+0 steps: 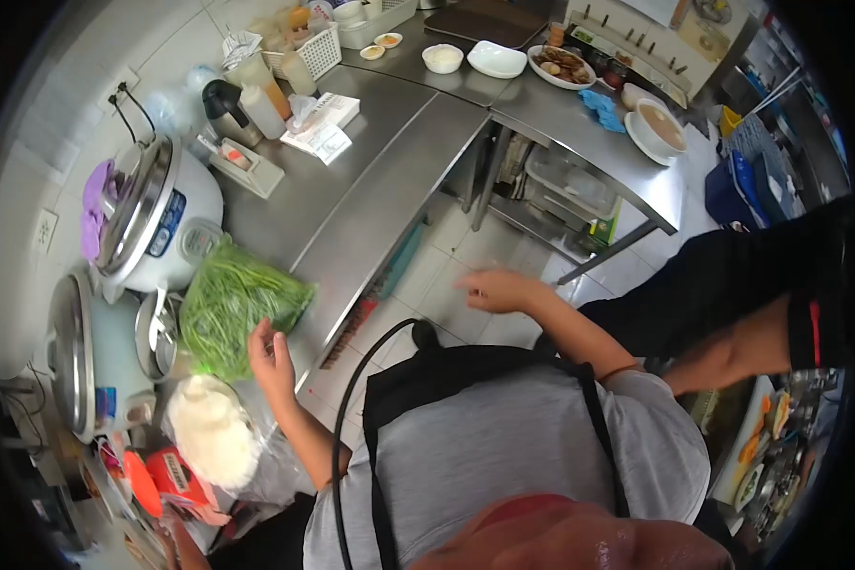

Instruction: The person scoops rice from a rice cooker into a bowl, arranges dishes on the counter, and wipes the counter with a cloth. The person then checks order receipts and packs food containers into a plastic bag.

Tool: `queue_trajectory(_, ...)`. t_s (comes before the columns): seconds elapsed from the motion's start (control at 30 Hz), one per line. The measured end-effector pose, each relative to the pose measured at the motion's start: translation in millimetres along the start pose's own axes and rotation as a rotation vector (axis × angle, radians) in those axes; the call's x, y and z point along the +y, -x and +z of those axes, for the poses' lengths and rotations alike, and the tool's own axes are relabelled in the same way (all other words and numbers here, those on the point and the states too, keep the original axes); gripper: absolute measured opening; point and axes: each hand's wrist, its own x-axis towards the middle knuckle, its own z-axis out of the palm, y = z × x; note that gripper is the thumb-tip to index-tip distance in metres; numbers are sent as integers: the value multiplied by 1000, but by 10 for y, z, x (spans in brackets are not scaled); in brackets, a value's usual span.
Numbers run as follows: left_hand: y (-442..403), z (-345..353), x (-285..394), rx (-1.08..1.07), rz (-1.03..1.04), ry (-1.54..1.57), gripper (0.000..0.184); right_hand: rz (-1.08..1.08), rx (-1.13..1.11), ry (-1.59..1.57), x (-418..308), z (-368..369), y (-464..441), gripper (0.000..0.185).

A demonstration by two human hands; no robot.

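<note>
Two empty hands: left [274, 359] spread beside greens [230, 309], right [499, 290] half-curled over floor [429, 275] past counter's edge [410, 199].

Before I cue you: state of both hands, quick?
Left hand: open, nothing seen in it, beside the greens.
Right hand: loosely curled, nothing seen in it; whether fully closed can't be told.

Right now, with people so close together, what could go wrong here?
The left hand is beside the clear plastic bag of long green vegetables, near the edge of the grey steel counter; a nudge might push it off. A co-worker's bare arm appears close to the right elbow, so they could bump. The round white bowl of brownish contents sits near a table edge and might spill if knocked.
</note>
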Motion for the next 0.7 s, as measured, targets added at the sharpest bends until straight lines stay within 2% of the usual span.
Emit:
queue_trajectory(0.07,-280,82,-75,62,82,18,25,-22,-148,-56,109,90,-202,37)
queue_trajectory(0.13,-627,198,-159,100,147,63,24,56,-37,-89,301,15,-342,37)
queue_trajectory(0.27,-1220,305,124,287,132,-158,24,175,92,25,598,-525,-522,36)
queue_trajectory(0.4,-1719,211,138,467,259,-453,33,284,165,9,606,-981,-830,36)
queue_trajectory(0.43,-1792,167,75,450,198,-491,43,314,174,1,609,-1044,-938,36)
queue_trajectory(0.53,-1865,147,-65,388,-67,-913,54,271,165,-48,691,-1120,-1343,36)
queue_trajectory(0.57,-1836,187,-141,348,-232,-965,63,206,137,-13,713,-1151,-1492,36)
queue_trajectory(0.67,-1797,332,-141,193,-435,-1193,64,16,58,2,882,-1272,-1987,35)
queue_trajectory(0.7,-1794,353,-98,197,-446,-1191,64,-88,60,52,995,-1302,-2197,35)
